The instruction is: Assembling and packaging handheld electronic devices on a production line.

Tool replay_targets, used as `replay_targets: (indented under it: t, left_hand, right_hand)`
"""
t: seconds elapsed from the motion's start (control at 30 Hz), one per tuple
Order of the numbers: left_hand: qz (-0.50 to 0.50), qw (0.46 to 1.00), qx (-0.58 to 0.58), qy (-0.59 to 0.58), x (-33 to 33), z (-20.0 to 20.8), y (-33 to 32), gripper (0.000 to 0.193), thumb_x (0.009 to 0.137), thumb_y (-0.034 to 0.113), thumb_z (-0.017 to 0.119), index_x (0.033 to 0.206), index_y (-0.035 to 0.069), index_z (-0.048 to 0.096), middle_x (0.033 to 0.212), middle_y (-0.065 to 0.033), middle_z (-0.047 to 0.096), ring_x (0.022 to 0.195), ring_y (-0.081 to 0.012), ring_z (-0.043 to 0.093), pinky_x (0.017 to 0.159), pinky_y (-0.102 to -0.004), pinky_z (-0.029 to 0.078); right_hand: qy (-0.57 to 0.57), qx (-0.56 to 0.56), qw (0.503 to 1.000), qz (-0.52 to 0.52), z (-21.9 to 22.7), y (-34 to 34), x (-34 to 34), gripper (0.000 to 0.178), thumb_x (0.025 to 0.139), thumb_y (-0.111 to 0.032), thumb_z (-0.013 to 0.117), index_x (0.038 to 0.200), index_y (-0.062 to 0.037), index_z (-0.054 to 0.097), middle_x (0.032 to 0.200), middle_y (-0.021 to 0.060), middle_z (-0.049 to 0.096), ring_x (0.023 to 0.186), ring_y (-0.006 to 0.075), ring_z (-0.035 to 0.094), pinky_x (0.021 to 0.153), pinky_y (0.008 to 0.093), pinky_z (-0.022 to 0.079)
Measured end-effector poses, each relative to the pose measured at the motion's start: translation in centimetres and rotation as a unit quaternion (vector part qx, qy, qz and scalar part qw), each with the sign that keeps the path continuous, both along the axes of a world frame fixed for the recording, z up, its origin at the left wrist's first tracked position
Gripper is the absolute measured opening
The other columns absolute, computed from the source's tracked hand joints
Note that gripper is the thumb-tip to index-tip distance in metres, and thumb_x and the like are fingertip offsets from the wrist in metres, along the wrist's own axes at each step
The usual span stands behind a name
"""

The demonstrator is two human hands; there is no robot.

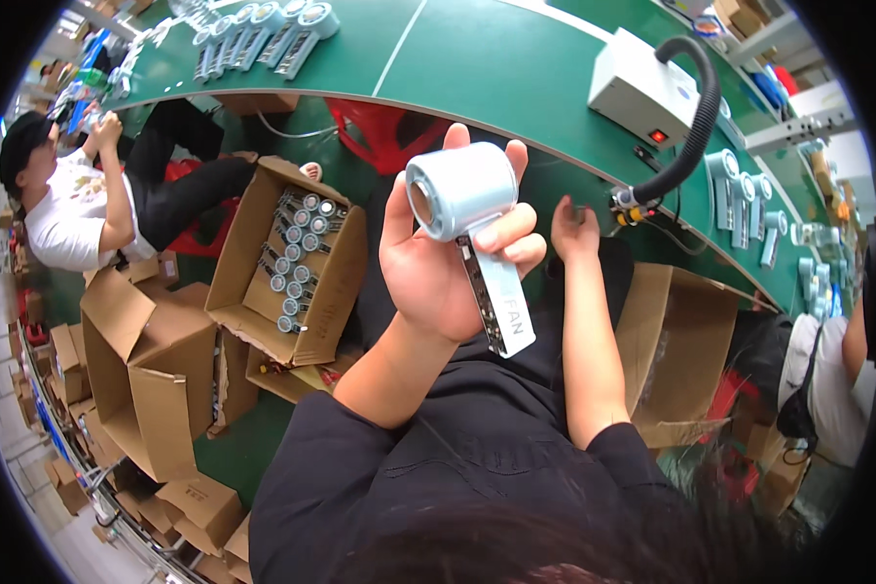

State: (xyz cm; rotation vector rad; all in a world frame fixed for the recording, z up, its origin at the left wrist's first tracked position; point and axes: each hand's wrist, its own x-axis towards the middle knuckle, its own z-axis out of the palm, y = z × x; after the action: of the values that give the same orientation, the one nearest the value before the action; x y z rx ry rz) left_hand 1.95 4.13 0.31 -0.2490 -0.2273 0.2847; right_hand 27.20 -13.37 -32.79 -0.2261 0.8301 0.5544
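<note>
My left hand (428,268) is raised in front of me, its fingers wrapped round a pale blue handheld fan (469,190). The fan's round head tilts up to the left, and its handle hangs down with a dark circuit board bare along one side. Lower and to the right, my right hand (576,231) is curled near the table's front edge, beneath a black flexible hose (696,136). A small dark bit shows at its fingers, too small to name.
A green worktable (496,63) carries rows of fan bodies (263,34) and a white box with a lit red switch (642,92). To my left, an open carton (346,282) holds several fan parts; another carton (686,341) stands at right. A person sits at far left.
</note>
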Motion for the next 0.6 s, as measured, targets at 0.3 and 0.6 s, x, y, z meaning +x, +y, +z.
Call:
replay_targets:
  t: [0.3,0.6]
  left_hand:
    - [0.02,0.997,0.004,-0.08,-2.5,1.0,1.5,0.061,0.104,0.05,0.041,0.161,0.032,0.029,0.169,-0.0109,0.024,0.133,-0.0435,0.053,0.1,-0.0577,0.05]
    - [-0.021,0.989,-0.026,-0.143,-2.1,-0.8,1.2,0.064,0.104,0.05,0.042,0.163,0.032,0.025,0.171,-0.0094,0.019,0.144,-0.0462,0.043,0.104,-0.0614,0.049]
  right_hand:
    - [-0.47,-0.469,0.742,0.092,7.2,1.2,-9.9,0.032,0.098,-0.007,0.066,0.127,-0.0019,0.054,0.116,0.0125,0.066,0.11,0.0234,0.065,0.103,0.0338,0.046]
    - [-0.207,-0.139,0.916,0.315,9.8,-0.5,-10.6,0.04,0.1,-0.012,0.063,0.136,-0.0043,0.049,0.112,0.0112,0.066,0.088,0.0172,0.068,0.077,0.0256,0.055]
